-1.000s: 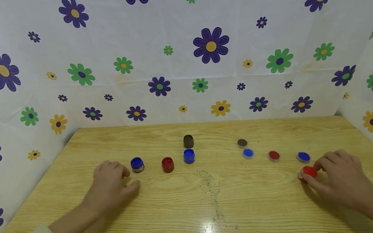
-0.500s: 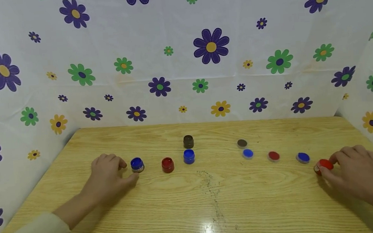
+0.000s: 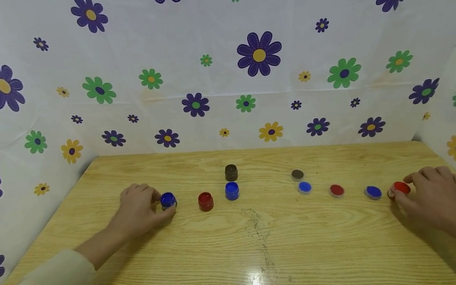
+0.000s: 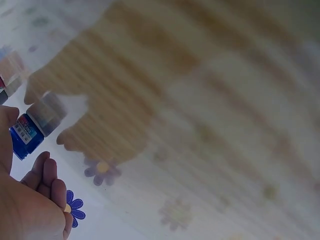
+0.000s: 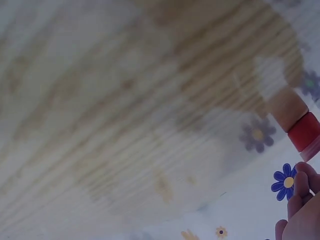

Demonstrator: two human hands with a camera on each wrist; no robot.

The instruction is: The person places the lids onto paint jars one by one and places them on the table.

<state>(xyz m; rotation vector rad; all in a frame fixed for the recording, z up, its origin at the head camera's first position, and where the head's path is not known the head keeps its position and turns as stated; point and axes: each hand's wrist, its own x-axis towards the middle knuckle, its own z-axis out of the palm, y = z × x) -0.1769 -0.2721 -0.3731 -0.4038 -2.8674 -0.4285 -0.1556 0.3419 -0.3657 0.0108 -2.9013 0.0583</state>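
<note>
My left hand (image 3: 139, 210) is around an open dark blue paint jar (image 3: 168, 200), thumb in front and fingers at its left. In the left wrist view, the blue jar (image 4: 27, 136) stands on the table, with a gap between it and the lower fingers (image 4: 49, 172). On the far right, my right hand (image 3: 438, 192) pinches a lidded red paint jar (image 3: 402, 187) between thumb and index finger. The right wrist view shows this red jar (image 5: 304, 132) upright on the table, its base meeting its reflection; the thumb is out of that view.
Open jars stand mid-table: dark red (image 3: 206, 201), lighter blue (image 3: 232, 190) and brown (image 3: 231, 172). To their right lie loose lids: brown (image 3: 297, 174), light blue (image 3: 304, 187), dark red (image 3: 337, 190), dark blue (image 3: 373, 192). A flowered cloth (image 3: 223, 81) hangs behind the table.
My right hand has moved the red jar rightward and back, beside the dark blue lid. My left hand has moved closer, its thumb now in front of the dark blue jar.
</note>
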